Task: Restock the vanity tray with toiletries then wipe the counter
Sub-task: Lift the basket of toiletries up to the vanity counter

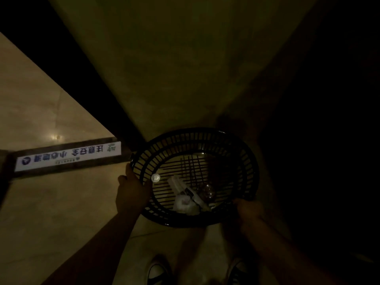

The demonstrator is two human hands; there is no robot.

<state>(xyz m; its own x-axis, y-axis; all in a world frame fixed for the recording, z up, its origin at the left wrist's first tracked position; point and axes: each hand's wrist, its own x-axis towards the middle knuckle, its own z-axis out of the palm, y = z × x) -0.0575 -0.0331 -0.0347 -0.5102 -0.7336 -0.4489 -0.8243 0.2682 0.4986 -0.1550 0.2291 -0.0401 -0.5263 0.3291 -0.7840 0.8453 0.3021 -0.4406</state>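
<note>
In dim light I hold a round black slatted basket [242, 159] in front of me, above the floor. My left hand [131, 192] grips its left rim and my right hand [249, 210] grips its near right rim. Inside lie a small white round cap [155, 178], a white wrapped packet [178, 187], a crumpled white wrapper [185, 204] and a small clear bottle [208, 192]. No vanity tray or counter shows.
A beige tiled floor [51, 212] lies at the left, with a dark threshold carrying a white warning strip [67, 156]. A dark door frame [88, 79] runs diagonally beside a dim wall [174, 68]. My two shoes [157, 270] stand below. The right side is black.
</note>
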